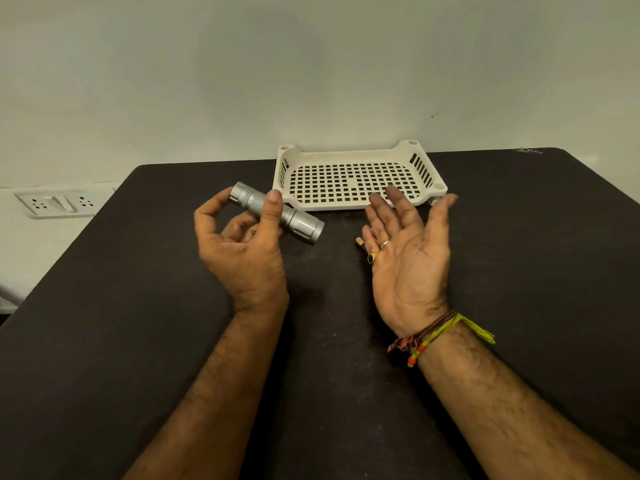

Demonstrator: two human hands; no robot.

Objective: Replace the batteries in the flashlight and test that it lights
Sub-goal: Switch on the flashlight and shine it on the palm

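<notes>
My left hand holds a silver metal flashlight above the black table, thumb and fingers curled round its knurled body. The flashlight's wide head points right and down toward my right hand. My right hand is held up with its palm open and facing left, fingers straight, holding nothing. A small battery with a tan end lies on the table just left of my right hand's fingers, partly hidden by them. No light is visible from the flashlight.
A cream perforated plastic tray stands at the table's far edge against the wall, with nothing in it. The black table fills the view. A wall socket sits at the left.
</notes>
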